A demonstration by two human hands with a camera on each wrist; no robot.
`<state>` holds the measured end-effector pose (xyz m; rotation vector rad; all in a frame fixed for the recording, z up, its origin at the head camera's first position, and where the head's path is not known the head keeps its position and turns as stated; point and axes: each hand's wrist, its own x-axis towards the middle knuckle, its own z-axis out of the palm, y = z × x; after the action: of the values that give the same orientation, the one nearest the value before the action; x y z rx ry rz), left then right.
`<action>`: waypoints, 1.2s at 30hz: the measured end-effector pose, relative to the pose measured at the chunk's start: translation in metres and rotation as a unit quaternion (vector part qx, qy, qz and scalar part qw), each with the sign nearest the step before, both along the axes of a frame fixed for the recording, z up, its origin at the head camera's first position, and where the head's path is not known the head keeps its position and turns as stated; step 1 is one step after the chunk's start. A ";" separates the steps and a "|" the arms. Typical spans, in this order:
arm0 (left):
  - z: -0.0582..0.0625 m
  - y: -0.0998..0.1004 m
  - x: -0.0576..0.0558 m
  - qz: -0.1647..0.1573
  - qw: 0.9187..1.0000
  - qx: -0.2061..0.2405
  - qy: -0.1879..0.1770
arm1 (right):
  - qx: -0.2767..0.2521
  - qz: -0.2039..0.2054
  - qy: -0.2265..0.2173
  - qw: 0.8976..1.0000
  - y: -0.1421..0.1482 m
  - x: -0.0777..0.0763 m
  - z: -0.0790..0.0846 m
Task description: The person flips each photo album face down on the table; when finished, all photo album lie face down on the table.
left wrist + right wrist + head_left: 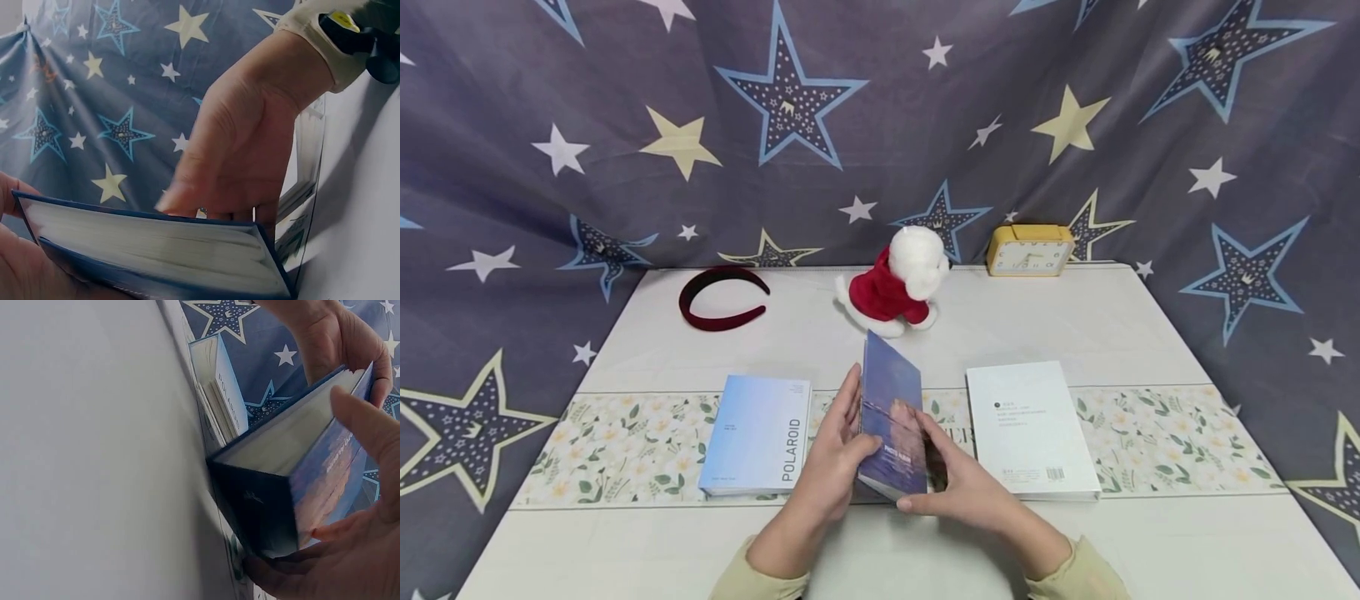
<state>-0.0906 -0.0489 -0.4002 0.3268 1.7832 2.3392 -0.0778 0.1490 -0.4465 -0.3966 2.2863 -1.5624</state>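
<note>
Two forearms in pale yellow sleeves (1078, 571) reach forward from the near edge of a white desk (662, 550), angled inward so the hands meet near the middle. Between them is a blue-purple photo album (883, 400), held tilted, its front cover facing the right hand and its page edges toward the person. The left hand (831, 458) has its grip closed around the album's left side, thumb on the front cover and fingers behind. The right hand (966, 487) cups the opposite side in a looser grip, only as wide as the album: its thumb lies along the near page edge, while its fingers curl about the spine. A light-blue POLAROID album (756, 433) lies left of the hands, a white book (1030, 425) lies right, and a white plush toy in red (880, 292) sits beyond.
</note>
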 end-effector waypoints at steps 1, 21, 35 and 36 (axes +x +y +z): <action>0.000 -0.001 0.000 -0.001 1.000 0.005 -0.002 | -0.001 0.000 0.001 1.000 0.000 0.000 0.000; -0.015 -0.015 -0.002 -0.002 0.998 0.035 -0.042 | -0.048 -0.064 -0.030 0.996 -0.003 0.002 0.001; -0.034 -0.022 -0.005 0.003 0.997 0.047 -0.069 | -0.061 -0.087 -0.036 0.994 -0.002 0.003 0.002; -0.036 -0.022 -0.005 0.007 0.997 0.033 -0.069 | -0.056 -0.093 -0.035 0.993 -0.002 0.004 0.003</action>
<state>-0.0953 -0.0708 -0.4360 0.1571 1.6520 2.3719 -0.0740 0.1473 -0.4438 -0.1579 2.2433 -1.7718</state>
